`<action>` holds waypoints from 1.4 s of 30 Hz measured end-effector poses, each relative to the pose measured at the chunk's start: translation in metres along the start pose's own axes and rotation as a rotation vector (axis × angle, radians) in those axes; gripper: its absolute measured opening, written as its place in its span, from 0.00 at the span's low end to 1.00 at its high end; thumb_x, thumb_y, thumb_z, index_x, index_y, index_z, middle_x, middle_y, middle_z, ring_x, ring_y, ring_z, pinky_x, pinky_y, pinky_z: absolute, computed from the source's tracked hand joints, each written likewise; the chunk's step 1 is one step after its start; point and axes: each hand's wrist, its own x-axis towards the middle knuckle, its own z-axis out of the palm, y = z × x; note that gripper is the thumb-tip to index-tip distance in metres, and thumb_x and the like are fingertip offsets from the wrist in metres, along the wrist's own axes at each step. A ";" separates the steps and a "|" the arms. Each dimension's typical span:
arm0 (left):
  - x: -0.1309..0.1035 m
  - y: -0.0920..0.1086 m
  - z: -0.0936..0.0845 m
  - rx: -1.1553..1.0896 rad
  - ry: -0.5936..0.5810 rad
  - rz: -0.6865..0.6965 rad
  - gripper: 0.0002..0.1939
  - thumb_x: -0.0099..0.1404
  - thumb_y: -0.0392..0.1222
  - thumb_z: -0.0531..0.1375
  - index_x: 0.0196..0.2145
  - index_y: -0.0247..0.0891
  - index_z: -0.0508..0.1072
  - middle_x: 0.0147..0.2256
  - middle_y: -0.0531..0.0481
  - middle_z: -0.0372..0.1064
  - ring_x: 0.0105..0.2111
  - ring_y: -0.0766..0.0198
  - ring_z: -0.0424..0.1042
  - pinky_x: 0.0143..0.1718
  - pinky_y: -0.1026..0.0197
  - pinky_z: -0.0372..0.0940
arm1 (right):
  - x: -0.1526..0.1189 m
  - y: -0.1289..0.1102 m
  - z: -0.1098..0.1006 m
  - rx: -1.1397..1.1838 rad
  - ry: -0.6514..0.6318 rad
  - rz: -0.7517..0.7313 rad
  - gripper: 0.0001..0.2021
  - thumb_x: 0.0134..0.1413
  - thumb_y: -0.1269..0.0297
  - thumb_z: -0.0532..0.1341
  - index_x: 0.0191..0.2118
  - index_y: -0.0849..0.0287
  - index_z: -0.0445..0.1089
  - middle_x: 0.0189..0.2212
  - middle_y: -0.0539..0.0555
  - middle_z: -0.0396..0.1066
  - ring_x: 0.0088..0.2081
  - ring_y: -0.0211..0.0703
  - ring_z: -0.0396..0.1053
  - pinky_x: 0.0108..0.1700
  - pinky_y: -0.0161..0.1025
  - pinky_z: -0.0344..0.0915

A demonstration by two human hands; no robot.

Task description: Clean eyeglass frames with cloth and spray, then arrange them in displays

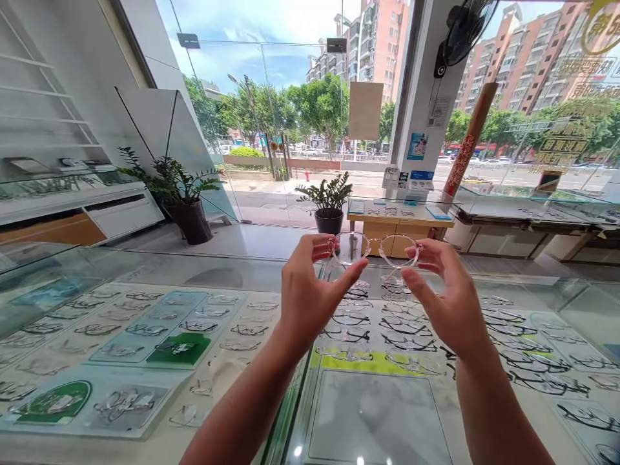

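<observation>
So, one pair of round glasses (374, 241) is held up over the bench (208, 278), towards its far edge. Two circular clear lenses are ringed by thin, shiny pinkish rims, metal by the look of it. The glasses are set right between the hands: one outer end is pinched in the fingertip grip of the left hand (317, 281), the other in that of the right hand (443, 290). Both grips are kept narrow, with the left thumb angled under its lens and the right thumb near the opposite rim.

The bench is topped with smooth glass, and dozens of thin wire-like display frames (346, 336) are laid out in rows, too many to be counted properly. Two green pads (206, 341) can be spotted on the left side, one arched and placed near the near left corner. One flat grey panel (380, 420) is seen at the near edge, with one yellow-green strip (380, 363) just beyond.
</observation>
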 end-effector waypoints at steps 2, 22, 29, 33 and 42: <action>-0.001 -0.002 0.001 0.014 -0.008 -0.010 0.28 0.63 0.59 0.77 0.50 0.42 0.75 0.44 0.46 0.81 0.43 0.56 0.83 0.46 0.50 0.80 | 0.001 0.003 -0.001 0.014 -0.030 0.023 0.22 0.69 0.45 0.68 0.61 0.46 0.70 0.58 0.58 0.79 0.58 0.57 0.77 0.61 0.60 0.73; -0.004 -0.003 0.011 0.161 0.084 0.112 0.33 0.61 0.66 0.75 0.52 0.42 0.74 0.44 0.46 0.82 0.43 0.54 0.83 0.44 0.50 0.74 | 0.007 0.011 -0.009 -0.081 -0.134 0.047 0.24 0.73 0.43 0.63 0.66 0.46 0.68 0.63 0.59 0.76 0.60 0.60 0.76 0.64 0.66 0.71; -0.006 -0.002 0.011 0.195 0.080 0.104 0.33 0.61 0.67 0.75 0.51 0.41 0.77 0.46 0.45 0.84 0.44 0.53 0.83 0.46 0.48 0.73 | 0.005 0.010 -0.009 -0.170 -0.108 0.008 0.25 0.73 0.42 0.62 0.66 0.48 0.70 0.59 0.61 0.79 0.56 0.61 0.78 0.58 0.63 0.74; -0.005 -0.004 0.010 0.208 0.070 0.098 0.32 0.61 0.69 0.74 0.50 0.41 0.78 0.45 0.44 0.84 0.45 0.51 0.84 0.46 0.49 0.74 | 0.003 0.005 -0.010 -0.211 -0.076 -0.002 0.25 0.74 0.42 0.61 0.66 0.50 0.71 0.57 0.61 0.79 0.54 0.60 0.78 0.58 0.62 0.74; 0.001 -0.003 0.006 0.187 -0.023 0.130 0.29 0.65 0.66 0.73 0.51 0.41 0.80 0.44 0.46 0.84 0.40 0.57 0.82 0.42 0.54 0.72 | 0.002 -0.001 -0.017 -0.296 -0.001 -0.030 0.25 0.73 0.43 0.62 0.65 0.52 0.71 0.57 0.61 0.79 0.53 0.58 0.79 0.57 0.61 0.75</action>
